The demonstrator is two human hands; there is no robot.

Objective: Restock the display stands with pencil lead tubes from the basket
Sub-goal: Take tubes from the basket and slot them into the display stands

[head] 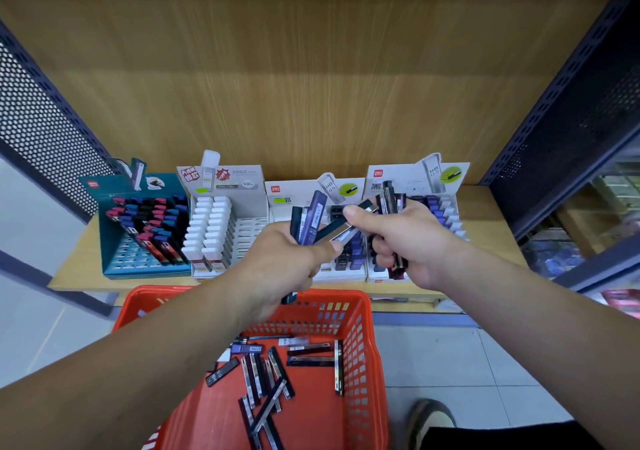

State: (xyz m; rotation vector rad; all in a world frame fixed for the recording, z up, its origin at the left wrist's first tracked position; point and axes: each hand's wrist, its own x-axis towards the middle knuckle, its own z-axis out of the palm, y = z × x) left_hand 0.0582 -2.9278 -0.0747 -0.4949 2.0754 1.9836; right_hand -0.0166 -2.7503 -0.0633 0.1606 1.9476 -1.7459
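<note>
Person stands at a light wooden shelf (76, 269), both arms out over a red plastic mesh basket (362, 363) that sits in front of and below it.

Left hand (287, 261) grips a bunch of dark blue and purple pencil lead tubes (310, 219). The fingers are curled round them, w/ the tubes sticking up above the fist and one end poking out underneath. Right hand (415, 242) grips its own bundle of dark clear-sided tubes (391, 197) in curled fingers, ends showing above and below the fist. Btwn the two hands runs a single dark tube with a silvery face (348, 228), tilted. Its upper end is pinched under the right thumb and forefinger and its lower end is at the left thumb. Can't tell if the left thumb actually presses it.

Both hands hover just in front of the 3rd and 4th stands. The row on the shelf, left to right:
- teal plastic display stand (145, 269) w/ red, blue and black capped tubes toward the back
- white stand with two columns of white-capped tubes (247, 231)
- white card stand marked HB 0.5 (287, 193), mostly hidden behind the left hand
- second white HB 0.5 stand (408, 179) w/ purple and white caps along its right side

In the basket, many loose dark tubes (265, 380) lie flat on the bottom, scattered and crossing each other.

Perforated dark metal side panels (38, 120) flank the shelf, w/ a wood-grain back panel (311, 69) behind. A shoe (429, 418) shows on pale floor tiles (450, 356) right of the basket.
</note>
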